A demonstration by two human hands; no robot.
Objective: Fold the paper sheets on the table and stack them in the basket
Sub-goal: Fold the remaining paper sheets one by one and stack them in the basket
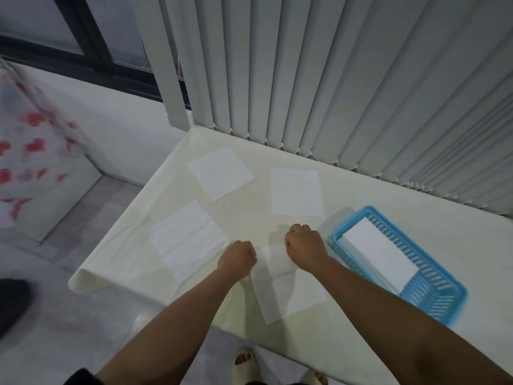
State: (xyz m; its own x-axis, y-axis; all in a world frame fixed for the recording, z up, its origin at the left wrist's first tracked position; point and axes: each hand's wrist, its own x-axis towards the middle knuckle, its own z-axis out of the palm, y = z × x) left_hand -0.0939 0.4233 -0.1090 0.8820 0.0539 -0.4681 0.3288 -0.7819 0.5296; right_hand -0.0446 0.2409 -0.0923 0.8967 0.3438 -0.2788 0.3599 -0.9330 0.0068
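Note:
A white paper sheet [286, 290] lies near the front of the cream-covered table [388, 218], its far edge lifted. My left hand [237, 258] pinches that edge at its left corner and my right hand [305, 247] pinches it at the right. Three more white sheets lie flat: one at the left [188, 241], one at the far left [220, 172], one at the far middle [297, 191]. To the right stands a blue slatted basket [433, 298] holding a folded white sheet [380, 254].
Grey vertical blinds [333, 79] hang along the table's far edge. The table's left corner [83, 279] drops to a grey tiled floor. A red-and-white patterned cloth [30, 151] hangs at the left. My sandalled feet [244, 359] show below the table's front edge.

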